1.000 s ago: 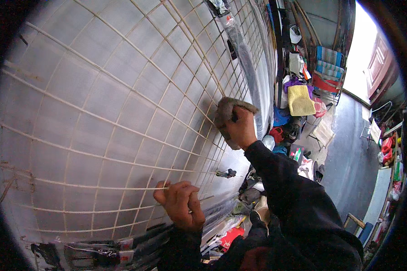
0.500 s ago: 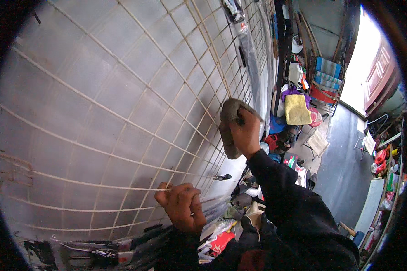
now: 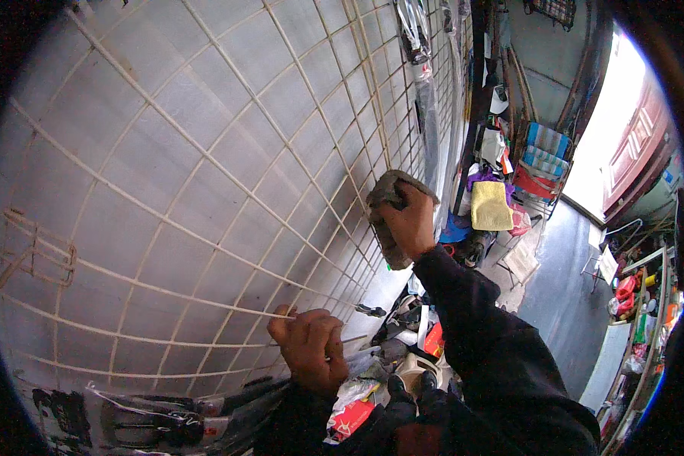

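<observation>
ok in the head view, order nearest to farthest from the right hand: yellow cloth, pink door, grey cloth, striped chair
1. Grey cloth, gripped in the right hand
2. Yellow cloth, to its right
3. Striped chair, farther right and higher
4. Pink door, far right

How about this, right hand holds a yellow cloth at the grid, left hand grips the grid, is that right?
Not quite: the head view shows the cloth is grey-brown, not yellow. The right hand does hold it at the grid, and the left hand grips the grid.
</observation>
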Available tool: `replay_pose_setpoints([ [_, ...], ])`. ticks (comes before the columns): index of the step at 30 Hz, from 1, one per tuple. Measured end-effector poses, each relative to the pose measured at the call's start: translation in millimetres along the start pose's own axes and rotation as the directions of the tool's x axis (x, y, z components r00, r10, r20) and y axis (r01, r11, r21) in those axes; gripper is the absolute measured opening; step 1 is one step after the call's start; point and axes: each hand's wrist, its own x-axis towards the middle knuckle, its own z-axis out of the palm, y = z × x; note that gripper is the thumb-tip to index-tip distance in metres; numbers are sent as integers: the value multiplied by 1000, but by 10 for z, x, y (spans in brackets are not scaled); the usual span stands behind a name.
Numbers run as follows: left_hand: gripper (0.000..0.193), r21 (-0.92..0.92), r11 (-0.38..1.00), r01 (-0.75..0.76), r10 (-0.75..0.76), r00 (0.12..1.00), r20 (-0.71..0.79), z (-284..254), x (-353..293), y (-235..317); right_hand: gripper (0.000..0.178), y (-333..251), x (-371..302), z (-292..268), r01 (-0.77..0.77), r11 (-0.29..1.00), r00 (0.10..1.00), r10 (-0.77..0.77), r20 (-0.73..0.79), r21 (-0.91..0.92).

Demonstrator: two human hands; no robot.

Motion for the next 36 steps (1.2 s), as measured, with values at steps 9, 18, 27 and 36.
replay_pose_setpoints([
  [9,8,-28,999,35,-34,999,42,-34,25,10,28,-68,-158,-23,-167,982,985,169,-22,88],
  [18,7,1,1000,2,-2,1000,26,11,12,6,24,-261,141,-69,-59,998,998,59,-10,39],
  [27,5,21,1000,-24,24,1000,-16,52,59,-11,24,-290,226,-89,19,992,1000,-16,-26,124],
  [36,3,1,1000,-13,13,999,-48,64,29,-39,24,-555,194,-115,-22,997,998,26,-55,70],
])
